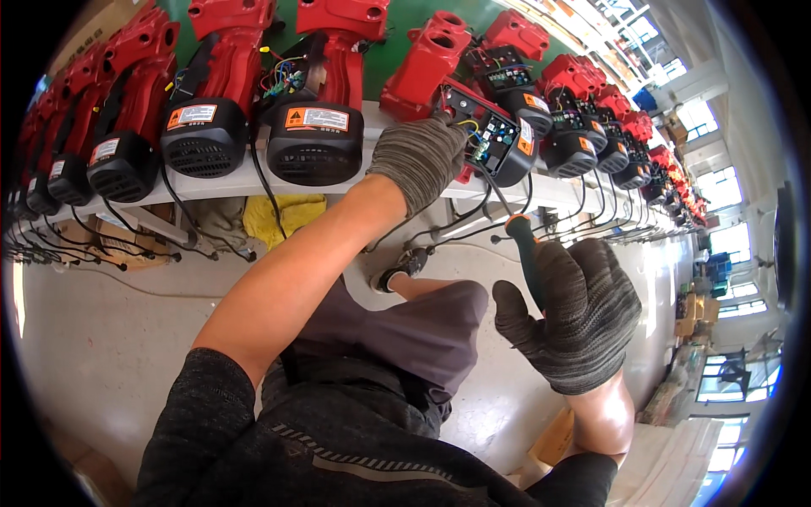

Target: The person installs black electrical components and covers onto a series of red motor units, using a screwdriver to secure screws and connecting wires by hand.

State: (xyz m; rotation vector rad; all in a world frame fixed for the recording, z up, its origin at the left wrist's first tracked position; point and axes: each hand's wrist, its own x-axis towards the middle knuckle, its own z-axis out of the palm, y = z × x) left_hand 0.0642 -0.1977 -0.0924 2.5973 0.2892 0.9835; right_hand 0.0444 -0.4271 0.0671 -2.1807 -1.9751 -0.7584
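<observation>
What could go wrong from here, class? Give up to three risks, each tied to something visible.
The screwdriver in the gloved right hand could slip and nick the thin wires in the open black housing.

The gloved left hand is close by at the same unit, so a slip might jab it.

Black cords hang low, some near the person's shoe, and could snag.

My left grip (pixel 420 160) is gloved grey-brown, fine dark stripes; my right grip (pixel 583 313) matches. My screwdriver (pixel 525 242): dark green handle (pixel 531 264), orange collar (pixel 517 221). Motor (pixel 509 169) red and black, label (pixel 525 137) white-orange. Surface (pixel 553 190) whitish, floor (pixel 127 338) pale grey, cloth (pixel 291 213) yellow. My shirt (pixel 220 460) black, grey slashed stripes; shorts (pixel 405 334) dull purple-grey.
</observation>
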